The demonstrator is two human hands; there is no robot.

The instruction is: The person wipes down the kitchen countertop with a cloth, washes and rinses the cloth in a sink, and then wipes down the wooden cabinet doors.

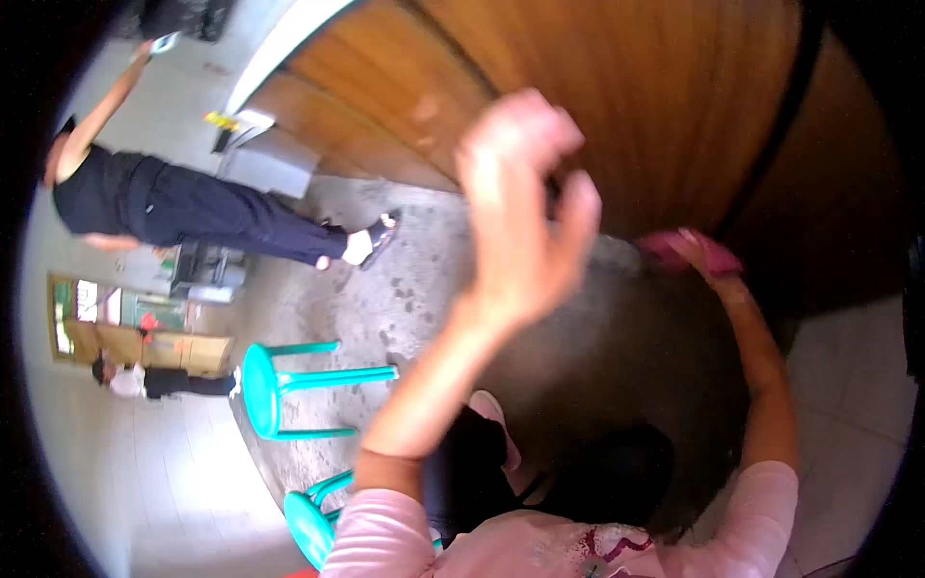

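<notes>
My left hand [525, 197] is raised in front of the brown wood panel [617, 87]. It is a little blurred, its fingers curled and its thumb held apart, with nothing visible between them. Lower and to the right, my right hand [703, 258] grips a dark pink cloth [718, 252] close to the foot of the panel. Part of the cloth is hidden by my hand, and whether it touches the panel or the floor I cannot tell.
Teal plastic stools [260, 390] stand to the left on the stained grey floor [414, 260]. A person in dark clothes [222, 207] is near the panel at the left, an arm raised with a light object. Another person [164, 380] is farther back near a doorway.
</notes>
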